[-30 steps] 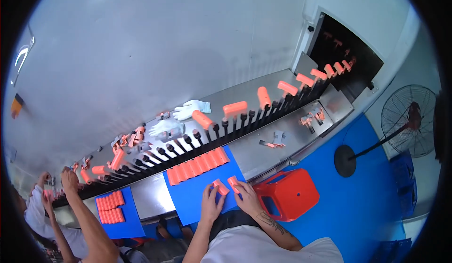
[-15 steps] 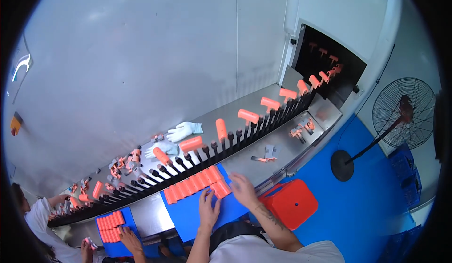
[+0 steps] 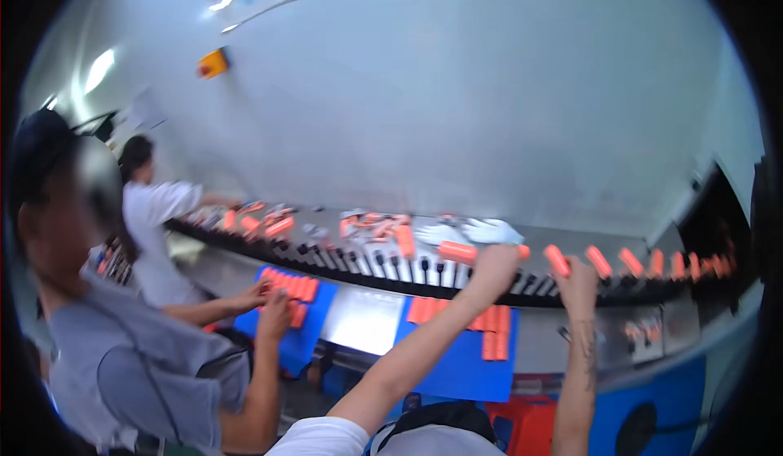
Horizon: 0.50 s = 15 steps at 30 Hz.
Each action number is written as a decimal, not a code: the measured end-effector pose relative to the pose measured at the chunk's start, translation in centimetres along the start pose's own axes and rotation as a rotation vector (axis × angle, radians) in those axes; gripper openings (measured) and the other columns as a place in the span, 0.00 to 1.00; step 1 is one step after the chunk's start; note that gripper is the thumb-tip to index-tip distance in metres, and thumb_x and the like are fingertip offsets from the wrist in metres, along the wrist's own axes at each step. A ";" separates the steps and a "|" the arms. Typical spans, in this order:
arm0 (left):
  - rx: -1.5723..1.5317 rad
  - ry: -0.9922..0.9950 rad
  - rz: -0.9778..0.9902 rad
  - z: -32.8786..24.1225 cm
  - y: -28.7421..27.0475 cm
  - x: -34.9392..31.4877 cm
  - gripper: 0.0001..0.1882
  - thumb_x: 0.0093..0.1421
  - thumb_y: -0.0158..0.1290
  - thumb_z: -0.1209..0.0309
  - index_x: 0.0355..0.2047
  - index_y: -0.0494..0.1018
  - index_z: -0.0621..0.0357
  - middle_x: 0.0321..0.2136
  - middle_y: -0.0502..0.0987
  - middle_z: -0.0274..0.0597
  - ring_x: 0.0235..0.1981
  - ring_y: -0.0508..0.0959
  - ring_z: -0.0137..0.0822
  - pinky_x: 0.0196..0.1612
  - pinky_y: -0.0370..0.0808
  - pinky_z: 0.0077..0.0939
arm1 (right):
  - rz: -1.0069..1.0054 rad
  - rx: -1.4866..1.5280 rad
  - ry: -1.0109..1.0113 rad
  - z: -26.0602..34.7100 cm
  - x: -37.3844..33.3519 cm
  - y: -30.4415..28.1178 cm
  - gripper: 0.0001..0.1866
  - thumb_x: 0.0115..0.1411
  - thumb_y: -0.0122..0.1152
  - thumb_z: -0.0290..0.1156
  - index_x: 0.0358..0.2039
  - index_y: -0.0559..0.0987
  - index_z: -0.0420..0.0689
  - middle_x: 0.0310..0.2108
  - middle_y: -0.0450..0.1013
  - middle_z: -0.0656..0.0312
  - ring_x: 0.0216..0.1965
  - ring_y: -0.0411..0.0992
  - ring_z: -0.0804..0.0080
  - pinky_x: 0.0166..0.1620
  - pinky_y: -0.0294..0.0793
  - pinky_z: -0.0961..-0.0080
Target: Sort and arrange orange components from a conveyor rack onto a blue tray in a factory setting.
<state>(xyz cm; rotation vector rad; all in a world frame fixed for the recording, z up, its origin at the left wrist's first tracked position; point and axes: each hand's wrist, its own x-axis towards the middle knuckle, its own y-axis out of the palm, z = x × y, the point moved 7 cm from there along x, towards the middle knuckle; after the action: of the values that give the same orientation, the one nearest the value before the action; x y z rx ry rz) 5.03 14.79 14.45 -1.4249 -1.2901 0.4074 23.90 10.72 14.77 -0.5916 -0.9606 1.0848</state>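
Both my arms reach out to a row of black pegs (image 3: pixel 378 264) that carry orange cylindrical pieces. My left hand (image 3: pixel 497 266) is closed around an orange cylinder (image 3: pixel 524 252), whose end pokes out beside the fingers. My right hand (image 3: pixel 578 275) grips another orange cylinder (image 3: pixel 557 261) just to the right; motion blurs its fingers. Between my arms and to their left, a blue mat (image 3: pixel 465 378) holds several orange cylinders (image 3: pixel 495 334) lined up side by side.
White gloves (image 3: pixel 492 232) and orange-grey scraps (image 3: pixel 379 226) lie behind the pegs. At my left a co-worker in grey (image 3: pixel 155 366) handles orange cylinders over another blue mat (image 3: pixel 306 346); a second person (image 3: pixel 159 211) stands farther off. A red stool (image 3: pixel 528 427) is below right.
The view has swung left, bringing the co-workers into fuller sight. My hands have left the cylinders on the mat and moved up to the pieces on the pegs.
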 end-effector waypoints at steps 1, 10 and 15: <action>0.016 0.011 0.050 0.1 -0.4 -0.5 0.01 0.50 0.58 0.76 0.25 0.78 0.59 0.27 0.81 0.53 0.31 0.83 0.51 0.34 0.80 0.43 | 0.005 -0.048 -0.082 1.1 -0.5 -0.3 0.16 0.52 0.68 0.37 0.36 0.81 0.38 0.30 0.78 0.45 0.37 0.76 0.47 0.46 0.69 0.53; -0.718 -0.325 -0.190 11.7 -9.1 -9.3 0.20 0.59 0.59 0.58 0.36 0.80 0.67 0.20 0.79 0.41 0.21 0.78 0.26 0.25 0.72 0.23 | -0.039 0.854 0.244 -0.5 -4.9 2.5 0.14 0.62 0.62 0.30 0.44 0.80 0.34 0.33 0.79 0.62 0.30 0.75 0.80 0.33 0.73 0.82; -0.465 -0.144 0.257 9.5 -0.5 -20.3 0.19 0.61 0.58 0.63 0.50 0.76 0.60 0.44 0.79 0.53 0.48 0.78 0.52 0.52 0.74 0.39 | 0.165 0.826 0.259 -0.5 -17.9 12.3 0.18 0.58 0.65 0.27 0.48 0.79 0.34 0.45 0.79 0.52 0.44 0.77 0.67 0.48 0.77 0.68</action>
<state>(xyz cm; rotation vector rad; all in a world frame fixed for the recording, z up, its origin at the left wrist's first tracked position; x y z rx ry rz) -9.94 1.98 3.76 -1.9960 -1.3774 0.4016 16.00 -1.13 -1.65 -0.1166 -0.1865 1.3879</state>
